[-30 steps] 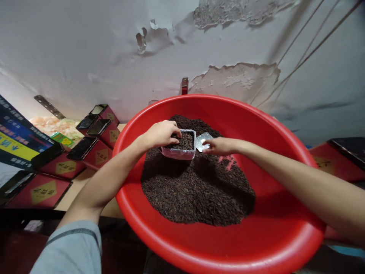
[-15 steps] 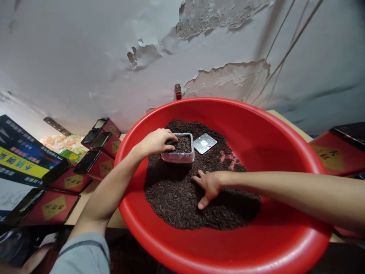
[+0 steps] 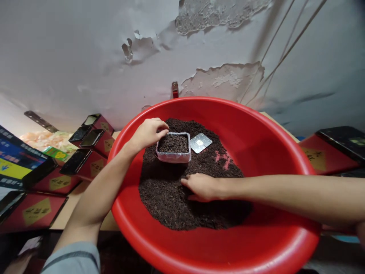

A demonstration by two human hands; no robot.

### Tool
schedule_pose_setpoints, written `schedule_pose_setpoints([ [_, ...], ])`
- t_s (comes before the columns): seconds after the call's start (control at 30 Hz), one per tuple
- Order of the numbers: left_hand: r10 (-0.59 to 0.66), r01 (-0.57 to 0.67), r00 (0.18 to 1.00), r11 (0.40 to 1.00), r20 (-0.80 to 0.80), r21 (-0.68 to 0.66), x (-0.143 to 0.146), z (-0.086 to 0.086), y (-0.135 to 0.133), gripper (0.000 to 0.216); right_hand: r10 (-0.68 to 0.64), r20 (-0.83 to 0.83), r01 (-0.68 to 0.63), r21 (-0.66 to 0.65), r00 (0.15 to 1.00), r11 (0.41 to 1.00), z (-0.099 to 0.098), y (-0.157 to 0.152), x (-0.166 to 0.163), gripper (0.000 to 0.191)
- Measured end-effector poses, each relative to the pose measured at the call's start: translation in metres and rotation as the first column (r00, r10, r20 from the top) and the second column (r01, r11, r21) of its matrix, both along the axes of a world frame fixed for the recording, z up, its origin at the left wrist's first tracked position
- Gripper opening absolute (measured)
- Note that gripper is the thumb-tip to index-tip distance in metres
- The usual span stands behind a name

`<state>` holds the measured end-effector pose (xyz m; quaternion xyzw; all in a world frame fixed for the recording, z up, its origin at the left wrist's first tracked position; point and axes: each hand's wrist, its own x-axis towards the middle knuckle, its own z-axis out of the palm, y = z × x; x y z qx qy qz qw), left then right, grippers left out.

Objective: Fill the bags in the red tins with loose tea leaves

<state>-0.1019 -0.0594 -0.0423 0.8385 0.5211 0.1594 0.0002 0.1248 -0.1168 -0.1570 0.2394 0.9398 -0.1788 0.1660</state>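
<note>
A wide red basin [image 3: 273, 137] holds a heap of dark loose tea leaves [image 3: 168, 198]. In the leaves stands a small rectangular tin [image 3: 173, 157] lined with clear plastic and filled with tea close to its rim. My left hand [image 3: 148, 132] grips the tin's back left corner with thumb and fingers. Nearer to me, my right hand [image 3: 203, 186] is sunk into the tea, its fingers curled in and partly hidden by the leaves. A flat silvery lid [image 3: 201, 142] lies on the tea just right of the tin.
Several red and black tea boxes [image 3: 45, 207] stand on the wooden table [image 3: 65, 205] at left. Another red box [image 3: 319, 154] is beside the basin at right. Behind the basin rises a peeling wall [image 3: 222, 42] with cords hanging down.
My right hand has gone from spread fingers to curled ones and shifted left towards the tin. My left hand has moved back from over the tea to the tin's corner.
</note>
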Motion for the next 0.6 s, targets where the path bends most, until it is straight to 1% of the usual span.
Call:
schedule_pose_setpoints([
  [0.07,0.046,-0.047,0.998,0.999,0.041,0.022,-0.004,0.000,0.002,0.019,-0.020,-0.078,0.019,-0.015,0.997,1.000,0.019,0.003,-0.002,0.045],
  [0.13,0.097,-0.099,0.993,0.995,0.072,0.024,-0.009,0.000,0.005,0.022,-0.067,-0.214,0.057,-0.055,0.975,0.997,0.044,0.005,-0.002,0.039],
  [0.2,0.143,-0.146,0.985,0.989,0.095,0.020,-0.012,-0.001,0.009,0.023,-0.130,-0.369,0.105,-0.087,0.920,0.991,0.072,0.010,-0.002,0.037],
  [0.27,0.179,-0.182,0.977,0.983,0.116,0.018,-0.016,-0.002,0.012,0.023,-0.187,-0.492,0.175,-0.071,0.850,0.982,0.095,0.021,-0.003,0.037],
  [0.33,0.202,-0.207,0.969,0.978,0.140,0.020,-0.019,-0.004,0.015,0.022,-0.228,-0.573,0.262,-0.024,0.787,0.965,0.110,0.037,-0.008,0.038],
  [0.37,0.208,-0.213,0.966,0.977,0.156,0.018,-0.020,-0.005,0.017,0.022,-0.241,-0.608,0.301,-0.003,0.757,0.954,0.112,0.046,-0.011,0.038],
  [0.43,0.206,-0.211,0.960,0.977,0.191,0.006,-0.023,-0.007,0.019,0.021,-0.260,-0.674,0.347,-0.006,0.691,0.938,0.109,0.064,-0.021,0.040],
  [0.5,0.203,-0.207,0.955,0.978,0.216,-0.001,-0.026,-0.009,0.021,0.020,-0.314,-0.742,0.372,-0.093,0.593,0.923,0.097,0.080,-0.032,0.042],
  [0.53,0.207,-0.212,0.954,0.977,0.218,-0.001,-0.027,-0.010,0.022,0.020,-0.351,-0.778,0.383,-0.154,0.522,0.911,0.089,0.086,-0.037,0.043],
  [0.6,0.228,-0.232,0.952,0.973,0.203,-0.005,-0.029,-0.012,0.024,0.021,-0.422,-0.843,0.388,-0.285,0.333,0.876,0.073,0.096,-0.045,0.042],
])
